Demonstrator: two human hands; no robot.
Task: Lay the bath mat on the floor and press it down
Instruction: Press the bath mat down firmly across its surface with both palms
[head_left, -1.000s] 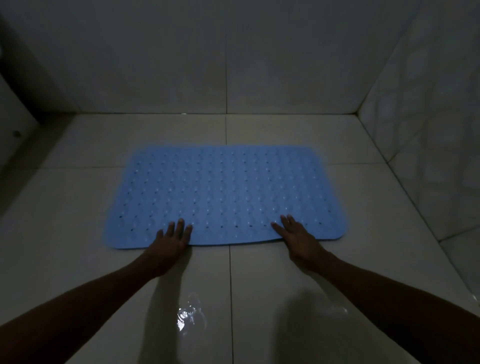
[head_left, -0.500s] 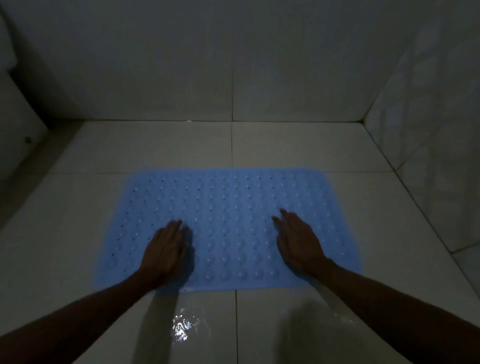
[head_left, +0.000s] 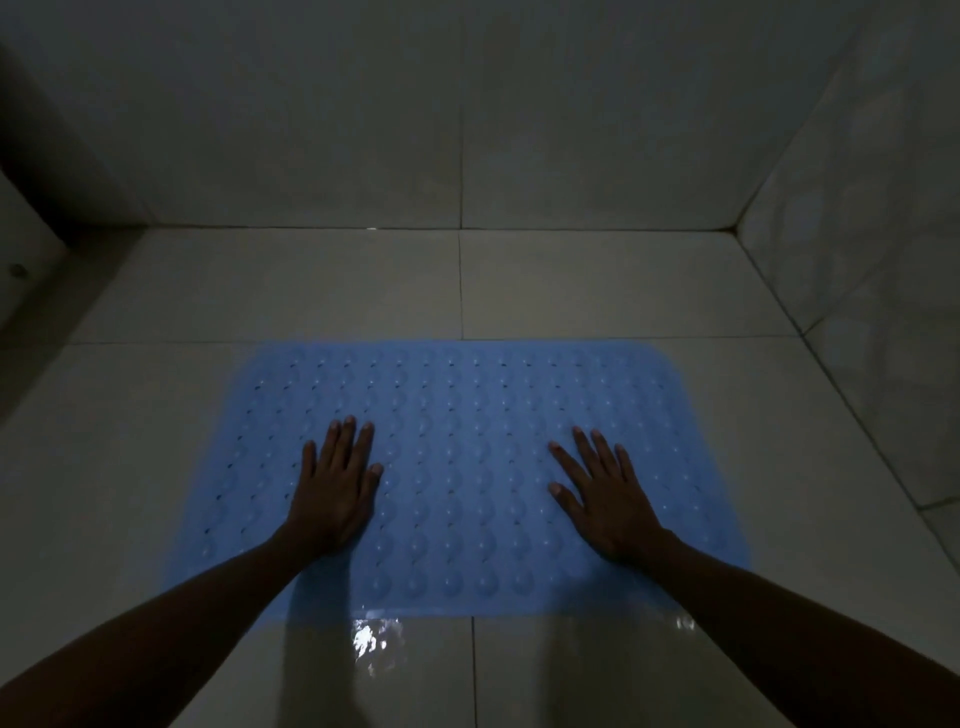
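Kneeling or bending low, a person reaches both bare arms forward over a blue bath mat (head_left: 467, 467) that lies flat on the pale tiled floor (head_left: 571, 291) of a dim bathroom. The mat is a rectangle with rounded corners, covered in rows of small round bumps and little holes, and its long sides run from left to right. Its far edge lies close along a grout line, and its near edge is just beyond a small wet patch (head_left: 370, 640) that shines on the tile. The left hand (head_left: 332, 493) rests palm down on the left half of the mat, fingers straight and close together, pointing to the far wall (head_left: 467, 130). The right hand (head_left: 608, 504) rests palm down on the right half, fingers straight and a little spread, angled slightly to the left. Neither hand grasps anything; both are flat and released against the surface. The two hands are well apart, with a wide strip of bumps between them. To the right, a tiled side wall (head_left: 857, 260) meets the floor near the right end of the mat.
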